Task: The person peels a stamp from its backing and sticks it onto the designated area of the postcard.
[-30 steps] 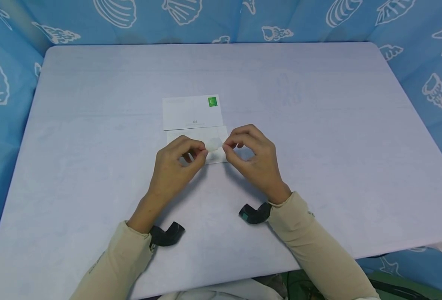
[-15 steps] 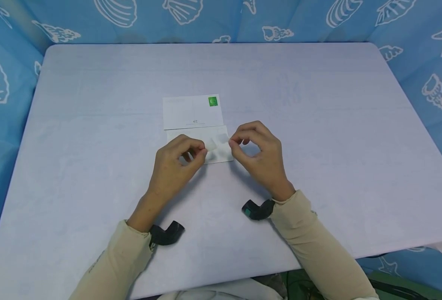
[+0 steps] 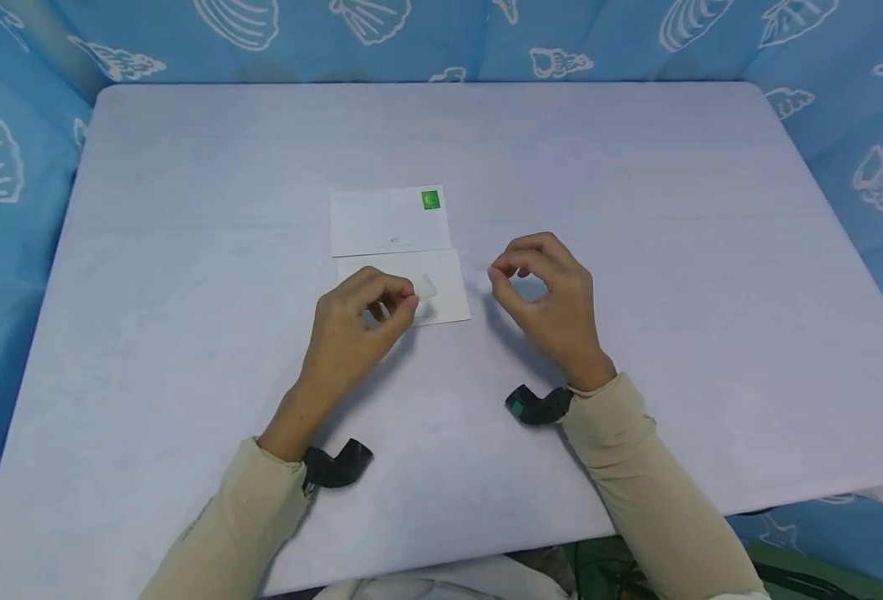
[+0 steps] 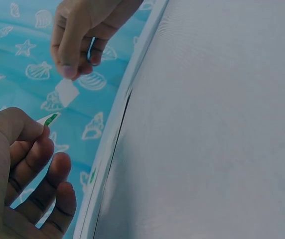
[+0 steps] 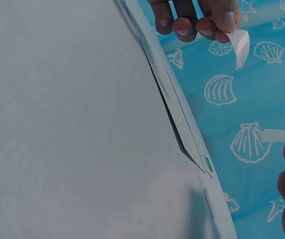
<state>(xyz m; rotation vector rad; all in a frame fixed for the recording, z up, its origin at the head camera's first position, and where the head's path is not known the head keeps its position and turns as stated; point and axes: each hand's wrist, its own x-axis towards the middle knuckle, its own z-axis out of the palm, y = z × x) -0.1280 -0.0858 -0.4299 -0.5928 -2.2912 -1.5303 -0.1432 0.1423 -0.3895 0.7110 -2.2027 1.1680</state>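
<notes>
My left hand pinches a small stamp between thumb and index finger, above the nearer white envelope. Green print shows on one side of the stamp in the left wrist view; its white side, slightly curled, faces the right wrist view. To the right, apart from the envelopes, my right hand is raised over the table. Its thumb and index finger pinch a small white square of backing paper. Just beyond lies a second envelope bearing a green stamp in its upper right corner.
Both envelopes lie flat on a table with a pale cloth. A blue curtain with white shell prints hangs around the far and side edges. A black wrist-worn device sits at the left cuff, another black device at the right.
My right hand has drawn away to the right and slightly up from the left hand, uncovering the nearer envelope's right edge. The left hand keeps its pinch, nearly still.
</notes>
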